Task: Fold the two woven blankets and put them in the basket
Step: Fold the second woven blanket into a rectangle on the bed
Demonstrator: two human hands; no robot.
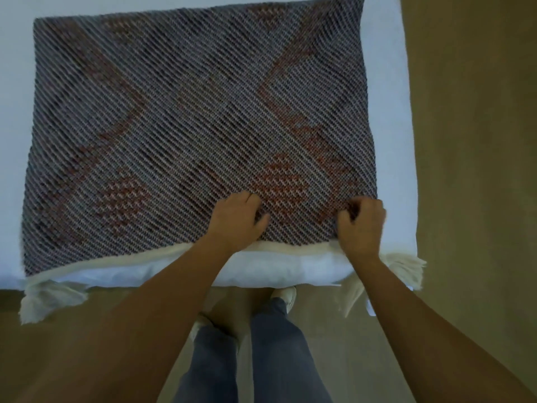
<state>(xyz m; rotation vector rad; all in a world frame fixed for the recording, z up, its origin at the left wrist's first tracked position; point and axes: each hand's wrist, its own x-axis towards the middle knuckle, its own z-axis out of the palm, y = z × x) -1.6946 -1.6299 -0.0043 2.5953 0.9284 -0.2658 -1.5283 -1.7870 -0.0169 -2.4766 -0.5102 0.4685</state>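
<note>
**Both hands gripped woven blanket at bed's edge**

A grey and rust woven blanket (186,117) lay spread flat across a white bed (389,82), its cream fringe (49,301) hanging off the near corners. The left hand (236,219) rested on the near hem with fingers curled into the cloth. The right hand (361,225), just beside the near right corner, pinched a fold of the weave between thumb and bent fingers. The person stood on a tan floor (476,141).
</note>
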